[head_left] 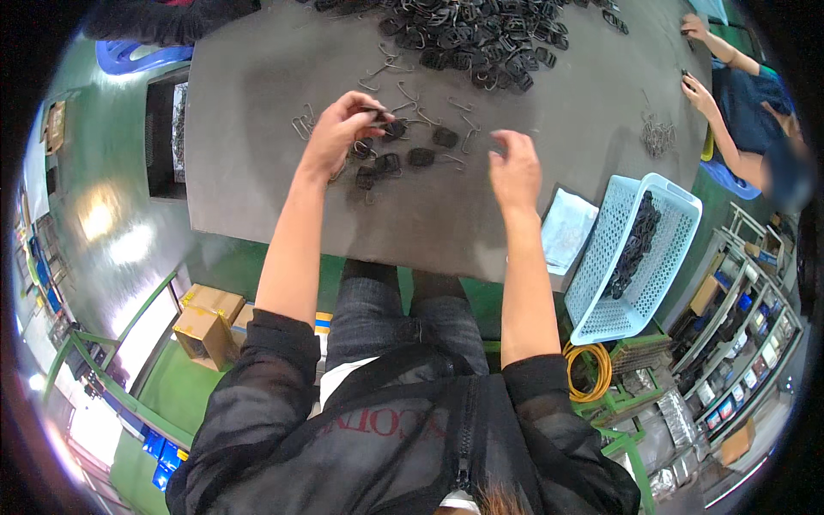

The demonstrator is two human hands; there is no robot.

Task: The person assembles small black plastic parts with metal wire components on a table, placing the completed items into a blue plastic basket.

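My left hand (342, 136) is pinched on a small black plastic buckle (376, 112), partly covered by the fingers. Below and beside it, several loose black buckles (421, 157) lie on the dark grey table (257, 189). Bent metal wire hooks (415, 110) are scattered among and above these pieces. To the right, my right hand (517, 167) hovers over the table, thumb and fingers apart and nothing visible between them.
A heap of black buckles (481, 39) covers the far middle. At right stand a light blue basket (592, 292) holding black parts, a pale plastic packet (566, 230) and a pile of wire hooks (658, 136). Another person's hands (702, 96) work at the far right edge.
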